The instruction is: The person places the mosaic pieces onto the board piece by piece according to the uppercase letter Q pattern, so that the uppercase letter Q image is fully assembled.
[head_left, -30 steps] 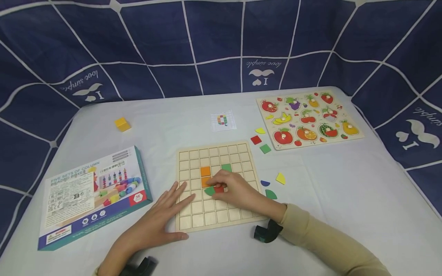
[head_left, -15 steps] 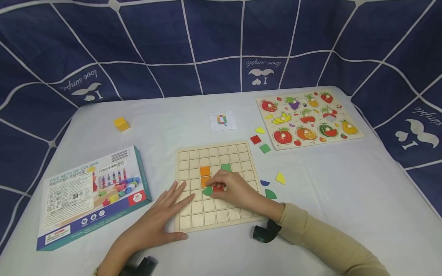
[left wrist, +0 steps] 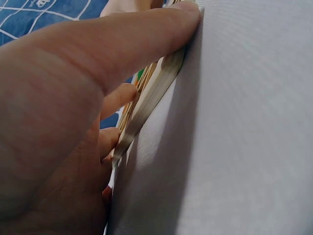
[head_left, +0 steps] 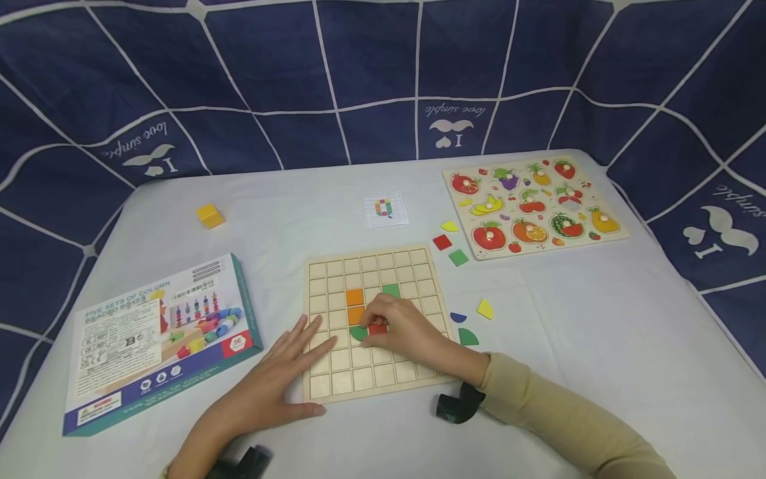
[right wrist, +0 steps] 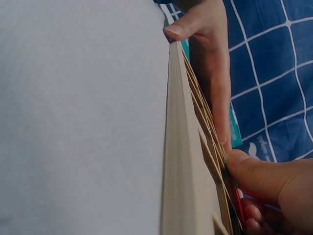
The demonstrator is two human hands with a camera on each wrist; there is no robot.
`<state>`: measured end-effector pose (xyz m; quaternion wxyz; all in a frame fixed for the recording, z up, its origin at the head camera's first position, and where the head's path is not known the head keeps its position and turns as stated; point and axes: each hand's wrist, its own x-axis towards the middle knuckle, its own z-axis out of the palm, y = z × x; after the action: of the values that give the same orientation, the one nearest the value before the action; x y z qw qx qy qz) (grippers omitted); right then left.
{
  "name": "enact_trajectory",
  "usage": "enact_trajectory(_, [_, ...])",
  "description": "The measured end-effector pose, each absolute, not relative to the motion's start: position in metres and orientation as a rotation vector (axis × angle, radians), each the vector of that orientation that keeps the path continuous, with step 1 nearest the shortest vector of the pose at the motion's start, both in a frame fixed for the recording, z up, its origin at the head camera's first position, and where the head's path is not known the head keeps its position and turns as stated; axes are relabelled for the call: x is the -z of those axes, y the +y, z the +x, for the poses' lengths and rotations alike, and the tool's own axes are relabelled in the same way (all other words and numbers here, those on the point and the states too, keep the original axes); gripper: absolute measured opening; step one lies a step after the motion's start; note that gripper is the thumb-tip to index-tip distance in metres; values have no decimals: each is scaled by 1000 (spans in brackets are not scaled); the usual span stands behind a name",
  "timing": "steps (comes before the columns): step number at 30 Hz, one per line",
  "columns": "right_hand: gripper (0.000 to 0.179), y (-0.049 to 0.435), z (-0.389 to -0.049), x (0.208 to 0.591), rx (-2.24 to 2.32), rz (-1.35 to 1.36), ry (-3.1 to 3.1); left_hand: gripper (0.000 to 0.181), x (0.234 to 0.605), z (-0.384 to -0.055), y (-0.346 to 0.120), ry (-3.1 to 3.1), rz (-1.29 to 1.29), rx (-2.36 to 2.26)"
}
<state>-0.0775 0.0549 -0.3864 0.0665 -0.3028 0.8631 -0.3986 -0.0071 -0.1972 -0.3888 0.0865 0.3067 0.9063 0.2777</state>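
The pale wooden grid board (head_left: 324, 384) lies flat on the white table. My left hand (head_left: 269, 386) rests spread at its left side, fingertips on the grid and thumb by the near corner; the left wrist view shows the thumb (left wrist: 146, 36) along the board's edge. My right hand (head_left: 409, 330) pinches a green quarter-circle tile (head_left: 358, 333) at a cell left of a red square tile (head_left: 378, 328), which the fingers partly cover. Orange square tiles (head_left: 355, 297) sit in two cells above, and a green square tile (head_left: 391, 291) lies farther right.
Right of the board are a blue half-circle (head_left: 458, 318), a green quarter-circle (head_left: 469, 336) and a yellow tile (head_left: 485, 309). Beyond lie a red square (head_left: 442, 242), a green square (head_left: 459, 257), a pattern card (head_left: 395, 218) and a fruit puzzle (head_left: 526, 229). A box (head_left: 137, 359) stands left, yellow blocks (head_left: 211, 215) behind.
The green quarter-circle tile has turned and shifted slightly left in the right hand's fingers, and now lies flatter against its cell. The left hand stays in place.
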Motion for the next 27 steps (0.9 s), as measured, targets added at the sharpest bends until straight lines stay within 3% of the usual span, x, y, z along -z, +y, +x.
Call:
enact_trajectory(16, [16, 59, -81, 379, 1294, -864, 2620, 96, 390, -7, -197, 2701, 907, -840])
enact_trajectory(27, [11, 133, -106, 347, 1437, -651, 2764, 101, 389, -8, -198, 2680, 857, -820])
